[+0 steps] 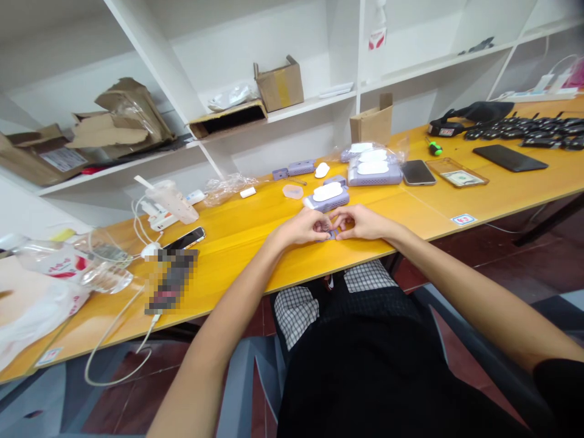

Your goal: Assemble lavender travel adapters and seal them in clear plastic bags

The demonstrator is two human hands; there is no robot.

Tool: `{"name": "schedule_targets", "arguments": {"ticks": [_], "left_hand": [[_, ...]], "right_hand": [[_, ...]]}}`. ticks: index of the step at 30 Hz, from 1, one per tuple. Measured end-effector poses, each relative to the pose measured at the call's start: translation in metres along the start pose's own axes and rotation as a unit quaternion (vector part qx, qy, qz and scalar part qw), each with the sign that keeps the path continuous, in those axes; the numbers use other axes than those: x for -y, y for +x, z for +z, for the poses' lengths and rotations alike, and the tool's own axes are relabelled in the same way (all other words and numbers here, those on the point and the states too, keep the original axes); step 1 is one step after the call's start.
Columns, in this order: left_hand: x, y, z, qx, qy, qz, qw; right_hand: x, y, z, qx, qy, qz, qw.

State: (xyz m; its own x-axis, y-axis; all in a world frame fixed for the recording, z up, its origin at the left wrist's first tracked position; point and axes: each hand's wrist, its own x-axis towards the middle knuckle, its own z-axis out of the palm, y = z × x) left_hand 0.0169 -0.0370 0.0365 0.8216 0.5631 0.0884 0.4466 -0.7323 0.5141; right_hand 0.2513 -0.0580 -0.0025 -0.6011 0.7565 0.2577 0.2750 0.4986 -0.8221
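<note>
Small lilac part [329, 233] | lay on the counter [237, 237] near its front edge, mostly hidden | left hand [305, 228] and right hand [364, 222] pinched it from both sides, fingertips meeting | lilac case [326, 196] with white insert sat just behind the 2 hands

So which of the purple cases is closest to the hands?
The purple case with one white piece on top, just beyond the left hand and right hand; other cases lie farther back.

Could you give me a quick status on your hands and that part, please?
Hands together: left hand and right hand pinching small purple part near table edge. Just beyond, purple case with white insert. Nothing blocking.
</note>
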Motion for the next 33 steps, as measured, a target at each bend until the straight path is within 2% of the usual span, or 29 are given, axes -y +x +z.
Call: {"name": "schedule_targets", "arguments": {"ticks": [7,10,13,18,22,29,33], "left_hand": [[-0.006,0.002,-0.001,0.004,-0.012,0.006,1.000],[-0.003,0.001,0.001,-0.013,-0.011,0.008,1.000],[0.004,-0.002,0.007,-0.035,-0.070,-0.008,0.997],[0.017,-0.001,0.023,-0.067,-0.244,-0.036,0.967],[0.024,0.003,0.027,-0.074,-0.335,-0.055,0.938],[0.023,0.005,0.033,-0.102,-0.393,-0.098,0.908],[0.021,0.005,0.033,-0.092,-0.391,-0.093,0.911]], "right_hand": [[0.002,0.000,0.000,-0.007,-0.008,0.007,1.000],[0.002,0.000,0.000,-0.014,-0.009,0.003,1.000],[-0.002,0.001,0.001,-0.019,-0.008,0.001,1.000],[-0.007,0.003,0.004,-0.041,-0.027,-0.001,0.999],[-0.007,0.004,0.005,-0.047,-0.033,0.007,0.998],[-0.002,0.003,0.005,-0.049,-0.051,0.019,0.997],[0.000,0.001,0.007,-0.059,-0.060,0.024,0.996]]}}
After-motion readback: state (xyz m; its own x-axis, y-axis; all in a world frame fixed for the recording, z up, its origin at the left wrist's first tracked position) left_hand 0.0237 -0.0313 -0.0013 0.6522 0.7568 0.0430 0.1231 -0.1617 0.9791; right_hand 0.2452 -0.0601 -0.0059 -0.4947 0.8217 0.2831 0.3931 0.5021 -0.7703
